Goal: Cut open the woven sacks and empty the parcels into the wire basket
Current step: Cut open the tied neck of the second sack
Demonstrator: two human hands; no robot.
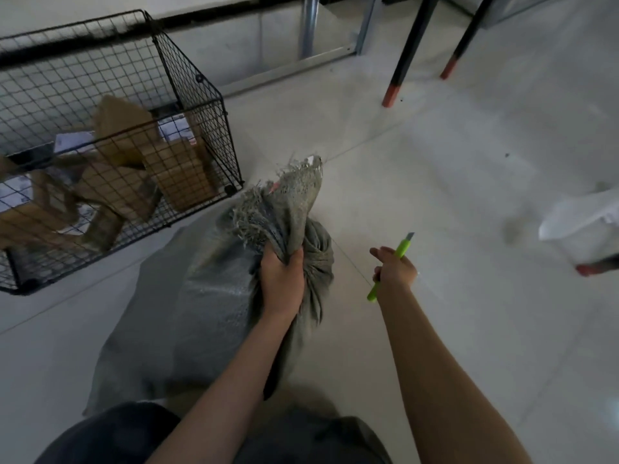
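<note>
Grey woven sack (214, 306) at frame centre, neck bunched in the left hand (281, 283), right hand (395, 271) gripping a green utility knife (390, 267) just right of it, so cutting comes next, slicing the neck before tipping toward the wire basket (201, 105) upper left, already holding parcels (181, 172).

One grey woven sack (207, 296) is in view, and one black wire basket (197, 95). The basket holds brown parcels (181, 169). At least five show, but they overlap and the mesh blurs them, so the full number cannot be told. Several carry white labels. There is one green utility knife (400, 249). Two hands appear, one left hand (281, 279) and one right hand (397, 267). Two black legs (407, 58) with red tips show at the top, and a third red tip (589, 269) at the right edge. There are two metal posts (310, 25) and one white object (579, 226).
</note>
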